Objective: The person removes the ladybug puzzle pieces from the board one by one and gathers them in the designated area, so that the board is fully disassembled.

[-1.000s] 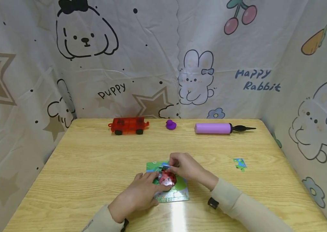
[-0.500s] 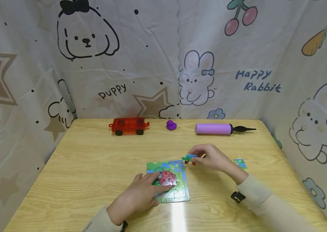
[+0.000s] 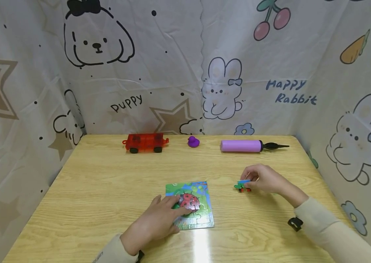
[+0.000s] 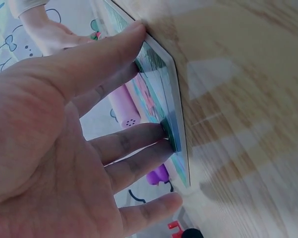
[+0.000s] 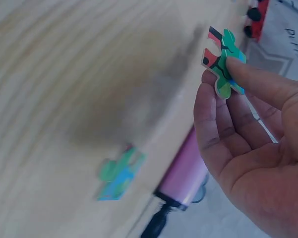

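A square ladybug jigsaw puzzle (image 3: 205, 210) lies in its tray near the middle of the table. Over its left part rests my left hand (image 3: 156, 221), fingertips touching the puzzle; the left wrist view shows that hand's fingers (image 4: 131, 139) spread, fairly straight. My right hand (image 3: 266, 179) is to the right of the puzzle, above the table. Between thumb and fingers it pinches a green, blue and red puzzle piece (image 5: 220, 62). A second, green and blue puzzle piece (image 5: 120, 173) lies on the table in the right wrist view; the right hand hides it in the head view.
Along the table's back edge stand a red toy wagon (image 3: 145, 143), a purple rubber duck (image 3: 193, 141) and a pink hand pump (image 3: 241, 146) with a black nozzle. Printed curtains (image 3: 169, 54) surround the wooden table (image 3: 106, 175) at the back and sides.
My right hand has lifted the puzzle piece off the puzzle's upper part and carried it to the right, over toward the loose piece. The left hand has stayed on the puzzle.
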Available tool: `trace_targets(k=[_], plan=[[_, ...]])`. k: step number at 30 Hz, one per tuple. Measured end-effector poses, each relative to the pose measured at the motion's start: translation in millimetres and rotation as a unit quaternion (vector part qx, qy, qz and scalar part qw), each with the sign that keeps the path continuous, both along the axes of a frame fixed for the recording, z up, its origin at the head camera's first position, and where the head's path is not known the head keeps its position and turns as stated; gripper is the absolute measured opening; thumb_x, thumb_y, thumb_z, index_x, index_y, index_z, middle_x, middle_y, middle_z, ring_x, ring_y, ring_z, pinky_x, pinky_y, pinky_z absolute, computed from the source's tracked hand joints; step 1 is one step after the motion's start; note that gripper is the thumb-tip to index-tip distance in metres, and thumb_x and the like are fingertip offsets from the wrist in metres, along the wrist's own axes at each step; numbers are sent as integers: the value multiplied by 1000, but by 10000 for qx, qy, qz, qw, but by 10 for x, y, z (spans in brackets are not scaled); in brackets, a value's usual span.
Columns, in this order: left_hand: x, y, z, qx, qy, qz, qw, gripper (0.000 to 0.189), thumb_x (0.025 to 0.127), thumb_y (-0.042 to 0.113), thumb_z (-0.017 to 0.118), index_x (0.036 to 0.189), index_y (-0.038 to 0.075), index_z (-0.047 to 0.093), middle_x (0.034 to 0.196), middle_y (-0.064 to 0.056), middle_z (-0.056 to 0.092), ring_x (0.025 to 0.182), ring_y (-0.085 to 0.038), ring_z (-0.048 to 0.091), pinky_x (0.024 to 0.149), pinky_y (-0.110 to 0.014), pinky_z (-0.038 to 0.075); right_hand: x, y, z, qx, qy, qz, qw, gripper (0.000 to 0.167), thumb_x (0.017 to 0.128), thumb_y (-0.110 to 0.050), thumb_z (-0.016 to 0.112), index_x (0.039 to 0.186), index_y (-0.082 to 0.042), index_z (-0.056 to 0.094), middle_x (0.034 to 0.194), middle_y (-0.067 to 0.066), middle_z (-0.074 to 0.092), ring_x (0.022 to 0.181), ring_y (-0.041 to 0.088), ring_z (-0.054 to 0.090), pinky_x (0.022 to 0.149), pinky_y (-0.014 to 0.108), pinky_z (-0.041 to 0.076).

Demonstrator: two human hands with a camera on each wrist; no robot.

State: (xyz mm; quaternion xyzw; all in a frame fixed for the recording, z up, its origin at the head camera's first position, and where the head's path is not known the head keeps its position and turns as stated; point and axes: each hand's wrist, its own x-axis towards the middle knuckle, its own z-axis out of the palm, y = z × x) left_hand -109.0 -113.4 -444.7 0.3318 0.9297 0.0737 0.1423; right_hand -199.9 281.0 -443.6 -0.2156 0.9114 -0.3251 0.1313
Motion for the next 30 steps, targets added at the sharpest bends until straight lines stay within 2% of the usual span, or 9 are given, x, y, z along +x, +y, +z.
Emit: trace_targets(k=[4,10,18,24,30], plan=[[-8,-2,-12,-65,113,-66,9999,62,92,38,81,148,42,58,162,-13,47,150,-34,46,116,-70,40,-21,33,-77,172,-25,-101,9998,8,93,-8,79,99,-12,76,92,-1,78,83,5,70,75,22,57],[-11,7,-3,-70,113,-52,9999,62,90,38,83,147,41,59,161,-15,49,149,-34,47,114,-68,43,-51,35,-133,484,179,-267,9983,9,91,-9,81,97,-16,76,90,-5,75,81,7,63,74,22,53],[-30,5,5,-14,-7,-45,10000,63,90,38,83,148,43,58,162,-14,47,148,-38,48,115,-68,43,-55,27,-152,806,641,-168,9945,8,90,-7,81,96,-13,79,90,-4,74,79,6,62,70,23,52],[-61,-13,-10,-4,-54,-61,10000,62,90,39,82,147,44,59,162,-14,47,147,-40,48,116,-64,43,-34,-37,-161,1016,1086,-4,9889,15,88,1,80,85,-13,77,84,-2,65,74,6,52,65,23,47],[-54,-17,-17,14,33,-135,9999,61,89,38,83,146,43,60,161,-15,48,146,-39,49,118,-63,42,-1,-91,-153,1082,986,-41,9892,15,88,3,79,84,-11,75,81,-1,64,72,6,52,64,23,47]])
